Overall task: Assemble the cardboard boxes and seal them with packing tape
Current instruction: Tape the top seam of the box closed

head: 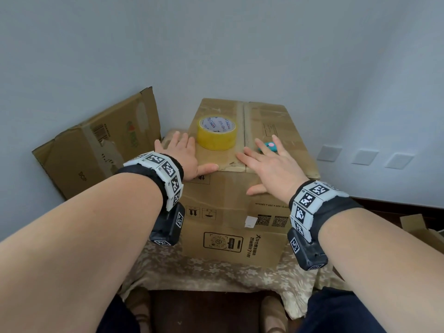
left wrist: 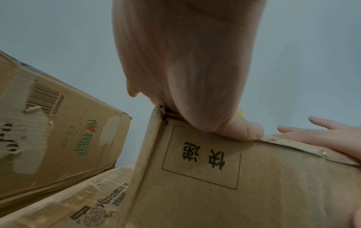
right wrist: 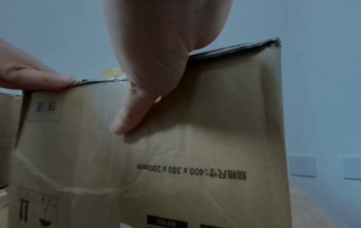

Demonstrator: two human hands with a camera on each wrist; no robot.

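Note:
A closed cardboard box [head: 230, 203] stands on a small table, its top flaps meeting at a taped seam. A yellow roll of packing tape [head: 217, 132] sits on the top left flap. My left hand [head: 182, 155] lies flat on the box's near left corner, fingers straight, thumb along the front edge [left wrist: 240, 131]. My right hand [head: 271, 162] lies flat on the right flap with its thumb down on the box's front face [right wrist: 132, 114]. A small teal and pink cutter [head: 270, 145] shows partly between my right fingers.
A flattened cardboard box [head: 101, 143] leans against the wall at the left. The table carries a patterned cloth [head: 216, 275]. Another box's corner [head: 418, 227] shows at the right edge. Wall sockets [head: 365, 156] are low on the right wall.

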